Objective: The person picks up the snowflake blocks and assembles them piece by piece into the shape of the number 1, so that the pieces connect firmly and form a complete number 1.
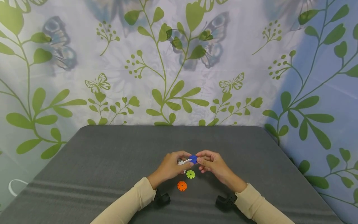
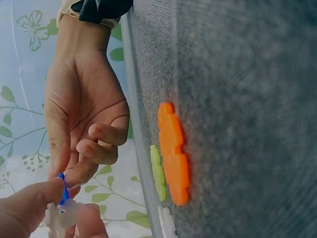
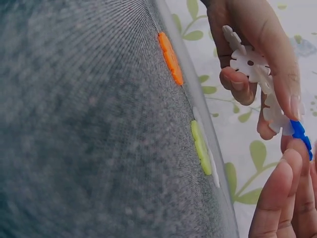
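My left hand [image 1: 171, 165] pinches a small chain of joined white notched discs [image 3: 250, 63], several pieces set at angles to one another. At the chain's end a blue notched disc [image 1: 193, 160] touches the last white piece, and whether it is slotted in cannot be told. Thumb and fingers of my right hand [image 1: 214, 162] pinch the blue disc from the other side. Both hands are above the table. Below them lie a lime green disc [image 1: 190, 174] and, closer to me, an orange disc [image 1: 182, 186]. Beside the green one, a loose white disc [image 2: 167, 222] is partly hidden.
A dark grey cloth covers the table [image 1: 112, 155]. Behind it hangs a curtain [image 1: 173, 62] printed with leaves and butterflies, which continues along the sides. Black wrist mounts [image 1: 223, 202] sit under both forearms. A white loop [image 1: 17, 186] shows at the far left.
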`<action>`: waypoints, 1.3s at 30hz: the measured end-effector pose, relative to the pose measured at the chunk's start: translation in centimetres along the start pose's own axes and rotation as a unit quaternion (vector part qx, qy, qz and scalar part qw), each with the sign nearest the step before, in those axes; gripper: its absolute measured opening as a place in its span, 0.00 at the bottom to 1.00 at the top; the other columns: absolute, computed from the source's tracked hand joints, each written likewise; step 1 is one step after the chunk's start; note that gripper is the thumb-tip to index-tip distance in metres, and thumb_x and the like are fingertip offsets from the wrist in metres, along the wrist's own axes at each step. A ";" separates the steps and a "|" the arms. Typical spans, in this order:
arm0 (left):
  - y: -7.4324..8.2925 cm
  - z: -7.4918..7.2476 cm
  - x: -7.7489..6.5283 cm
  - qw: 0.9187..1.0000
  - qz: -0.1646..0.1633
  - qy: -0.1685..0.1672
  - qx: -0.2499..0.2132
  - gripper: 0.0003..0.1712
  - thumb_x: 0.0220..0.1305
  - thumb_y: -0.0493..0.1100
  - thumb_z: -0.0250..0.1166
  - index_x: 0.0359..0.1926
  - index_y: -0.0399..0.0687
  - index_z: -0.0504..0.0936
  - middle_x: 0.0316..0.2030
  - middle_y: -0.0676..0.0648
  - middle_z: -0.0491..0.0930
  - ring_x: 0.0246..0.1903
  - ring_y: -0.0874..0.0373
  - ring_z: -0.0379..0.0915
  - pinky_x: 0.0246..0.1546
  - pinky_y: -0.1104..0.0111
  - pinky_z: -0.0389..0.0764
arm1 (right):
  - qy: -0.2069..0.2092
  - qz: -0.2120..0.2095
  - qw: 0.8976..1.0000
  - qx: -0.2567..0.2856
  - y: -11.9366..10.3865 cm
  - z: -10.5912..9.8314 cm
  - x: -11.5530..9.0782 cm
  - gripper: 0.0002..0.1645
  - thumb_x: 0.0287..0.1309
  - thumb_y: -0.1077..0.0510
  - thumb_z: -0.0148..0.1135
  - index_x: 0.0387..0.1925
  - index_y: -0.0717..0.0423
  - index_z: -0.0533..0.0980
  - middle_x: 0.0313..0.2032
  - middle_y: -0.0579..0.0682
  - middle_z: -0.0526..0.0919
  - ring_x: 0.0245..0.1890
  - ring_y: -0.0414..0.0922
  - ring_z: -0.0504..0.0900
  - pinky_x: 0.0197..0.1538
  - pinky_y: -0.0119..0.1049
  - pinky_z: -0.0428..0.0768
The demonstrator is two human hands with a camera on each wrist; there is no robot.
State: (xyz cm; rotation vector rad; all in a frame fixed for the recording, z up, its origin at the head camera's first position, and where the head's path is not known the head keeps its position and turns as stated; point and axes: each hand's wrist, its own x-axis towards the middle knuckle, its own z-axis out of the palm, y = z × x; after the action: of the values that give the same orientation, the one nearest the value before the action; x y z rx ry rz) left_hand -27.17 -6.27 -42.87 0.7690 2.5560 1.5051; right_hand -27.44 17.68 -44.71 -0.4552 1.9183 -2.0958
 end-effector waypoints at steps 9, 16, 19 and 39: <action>-0.2 -0.6 0.1 0.998 -0.006 0.060 0.015 0.23 0.76 0.47 0.71 0.66 0.41 0.84 0.47 0.38 0.88 0.27 0.57 0.87 0.27 0.67 0.84 | 0.003 0.027 0.998 -0.053 -0.1 0.4 0.1 0.23 0.75 0.65 0.65 0.61 0.80 0.73 0.42 0.51 0.89 0.39 0.41 0.87 0.44 0.35 0.88; -0.4 -0.9 0.1 0.996 -0.005 0.075 0.053 0.22 0.76 0.49 0.71 0.65 0.45 0.86 0.50 0.41 0.89 0.40 0.50 0.87 0.35 0.62 0.85 | -0.054 0.017 0.989 -0.138 0.5 0.3 0.2 0.21 0.67 0.68 0.69 0.57 0.78 0.78 0.43 0.57 0.88 0.39 0.41 0.86 0.44 0.33 0.87; -0.5 -0.9 0.1 0.995 -0.008 0.077 0.059 0.22 0.75 0.50 0.71 0.64 0.46 0.86 0.51 0.40 0.89 0.46 0.45 0.87 0.37 0.59 0.85 | -0.070 -0.005 0.981 -0.183 0.8 0.3 0.3 0.19 0.65 0.68 0.71 0.54 0.76 0.80 0.40 0.54 0.87 0.38 0.40 0.85 0.42 0.31 0.85; -0.5 -0.9 0.1 0.994 -0.020 0.071 0.076 0.24 0.71 0.53 0.75 0.63 0.51 0.87 0.50 0.43 0.90 0.40 0.53 0.86 0.32 0.63 0.80 | -0.076 -0.048 0.950 -0.298 1.2 0.5 0.6 0.14 0.58 0.66 0.80 0.46 0.66 0.88 0.36 0.50 0.84 0.31 0.37 0.77 0.37 0.31 0.79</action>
State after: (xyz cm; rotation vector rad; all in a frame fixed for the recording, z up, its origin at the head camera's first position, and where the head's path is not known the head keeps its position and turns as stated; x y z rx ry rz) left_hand -27.71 -7.16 -42.86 0.6433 2.7985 1.4162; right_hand -27.76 16.86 -45.87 -0.8152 2.4498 -1.4330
